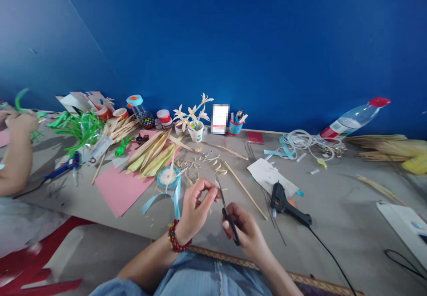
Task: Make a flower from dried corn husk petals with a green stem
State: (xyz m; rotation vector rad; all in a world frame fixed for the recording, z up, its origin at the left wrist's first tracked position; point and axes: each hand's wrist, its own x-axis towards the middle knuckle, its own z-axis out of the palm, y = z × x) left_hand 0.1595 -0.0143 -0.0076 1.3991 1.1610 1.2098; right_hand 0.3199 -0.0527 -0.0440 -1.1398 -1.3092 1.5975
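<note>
Denim (200,278) is nearest; scissor handles (229,221) are gripped by the right hand (247,229), a likely fragile scrap (218,194) by the left hand (196,207).

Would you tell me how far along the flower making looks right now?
Several pale flowers already stand in the white cup, seemingly finished. The right hand holds scissors beside the left hand, whose piece is too small to identify. Loose husks partly over the pink sheet appear unused, so more may be left.

Likely craft workspace | glue gun (283,201), ribbon roll (167,177), dried husks (150,156)
</note>
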